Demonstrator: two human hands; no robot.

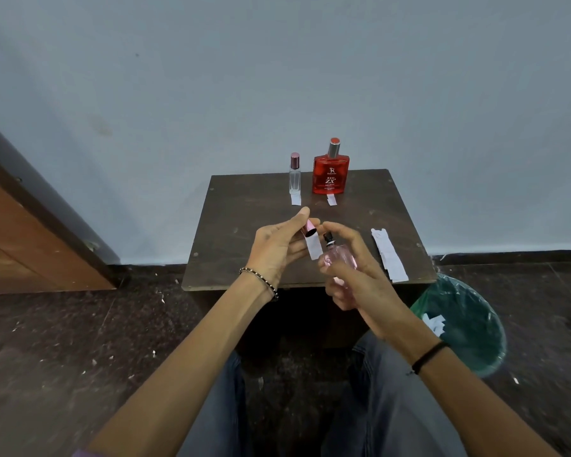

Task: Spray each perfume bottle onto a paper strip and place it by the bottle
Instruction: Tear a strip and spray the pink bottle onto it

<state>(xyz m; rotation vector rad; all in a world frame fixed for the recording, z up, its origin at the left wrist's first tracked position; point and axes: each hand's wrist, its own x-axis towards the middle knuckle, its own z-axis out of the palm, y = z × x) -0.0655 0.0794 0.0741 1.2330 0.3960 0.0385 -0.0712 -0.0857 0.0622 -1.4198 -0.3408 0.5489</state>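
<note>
My right hand [353, 275] grips a pink perfume bottle [338, 260] over the small dark table [244, 225], its black nozzle uncapped and turned toward the left. My left hand [277, 249] holds the bottle's pink cap [310, 228] and a white paper strip [314, 247] just in front of the nozzle. At the table's back stand a slim clear bottle [294, 174] and a red bottle [330, 174], each with a short paper strip lying in front of it: one strip [296, 199] by the clear bottle, another strip [332, 200] by the red one.
A pile of spare paper strips [389, 255] lies on the table's right side. A green-lined bin [468, 324] with used strips stands on the floor to the right. A wooden door [20, 232] is at the left, a wall behind.
</note>
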